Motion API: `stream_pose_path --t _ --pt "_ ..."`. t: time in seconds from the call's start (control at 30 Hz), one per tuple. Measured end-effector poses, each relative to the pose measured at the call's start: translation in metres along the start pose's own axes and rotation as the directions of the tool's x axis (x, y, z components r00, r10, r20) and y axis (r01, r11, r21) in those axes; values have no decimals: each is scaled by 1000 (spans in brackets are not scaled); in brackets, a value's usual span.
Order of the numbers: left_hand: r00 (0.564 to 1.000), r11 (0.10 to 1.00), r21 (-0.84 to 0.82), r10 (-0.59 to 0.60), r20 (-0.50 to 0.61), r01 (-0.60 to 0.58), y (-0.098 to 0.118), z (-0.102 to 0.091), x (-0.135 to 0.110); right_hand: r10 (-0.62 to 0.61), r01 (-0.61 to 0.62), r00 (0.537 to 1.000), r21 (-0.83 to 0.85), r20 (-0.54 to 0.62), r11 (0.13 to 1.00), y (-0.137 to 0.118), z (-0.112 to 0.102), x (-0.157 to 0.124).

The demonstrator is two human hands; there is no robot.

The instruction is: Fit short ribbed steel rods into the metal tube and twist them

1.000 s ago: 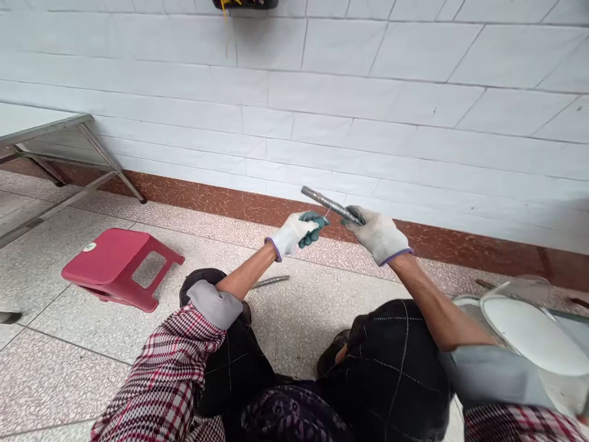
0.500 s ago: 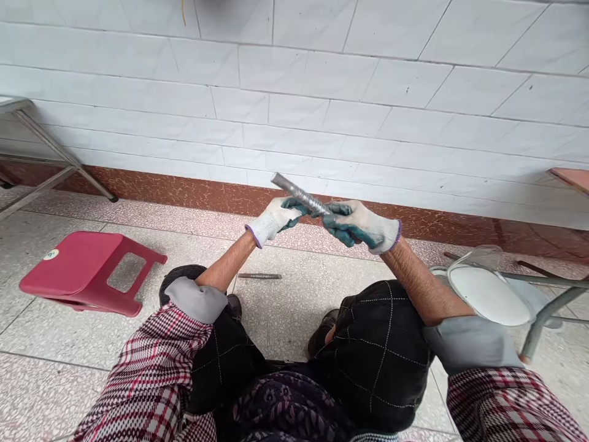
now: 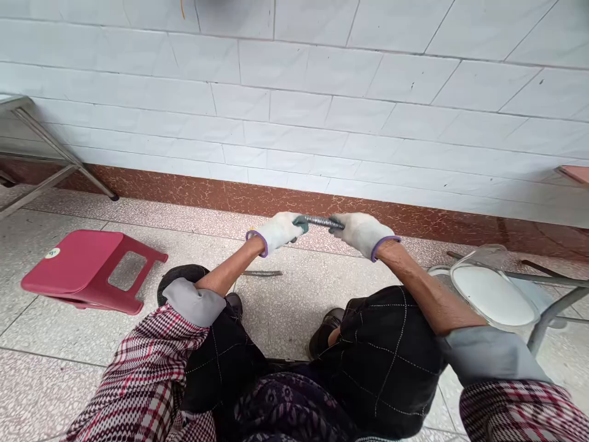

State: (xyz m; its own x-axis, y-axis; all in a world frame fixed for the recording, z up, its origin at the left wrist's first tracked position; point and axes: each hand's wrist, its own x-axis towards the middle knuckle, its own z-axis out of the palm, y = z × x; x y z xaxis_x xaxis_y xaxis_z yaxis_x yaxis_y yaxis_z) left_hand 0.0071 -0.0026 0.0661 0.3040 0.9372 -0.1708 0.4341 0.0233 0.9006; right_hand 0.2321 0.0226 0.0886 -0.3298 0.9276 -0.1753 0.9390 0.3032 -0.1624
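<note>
My left hand (image 3: 286, 230) and my right hand (image 3: 361, 233) wear white knitted gloves with green coated palms and purple cuffs. Between them they hold a silvery metal rod (image 3: 323, 221) roughly level, out in front of my knees. Its visible middle is ribbed, as if wound with wire. Both ends are hidden in the closed gloves. On the floor below lies a similar metal rod (image 3: 263, 273), touched by neither hand.
A red plastic stool (image 3: 76, 264) stands at the left, with a metal-legged table (image 3: 50, 141) behind it. To the right is a round white lid-like thing (image 3: 494, 294) beside grey metal tube legs (image 3: 547, 316). A tiled wall (image 3: 294, 110) rises ahead.
The rod has gone from slanting, with its plain left end sticking up, to nearly level between the hands. My left hand has moved onto that left end, and the backs of both gloves now show.
</note>
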Motion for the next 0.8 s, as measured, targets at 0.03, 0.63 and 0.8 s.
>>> stream_pose_path --t 0.03,0.63,0.8 --pt "1000 999 -32 -5 -27 4 2 1 3 37 -38 999 -35 -31 999 1 -3 3" --pt "996 992 -122 53 79 -43 1 4 5 -255 -17 946 813 203 582 -6 -28 -33" --pt "980 985 -78 163 117 -155 4 -5 -5 -310 -4 909 748 279 663 8 -22 -32"
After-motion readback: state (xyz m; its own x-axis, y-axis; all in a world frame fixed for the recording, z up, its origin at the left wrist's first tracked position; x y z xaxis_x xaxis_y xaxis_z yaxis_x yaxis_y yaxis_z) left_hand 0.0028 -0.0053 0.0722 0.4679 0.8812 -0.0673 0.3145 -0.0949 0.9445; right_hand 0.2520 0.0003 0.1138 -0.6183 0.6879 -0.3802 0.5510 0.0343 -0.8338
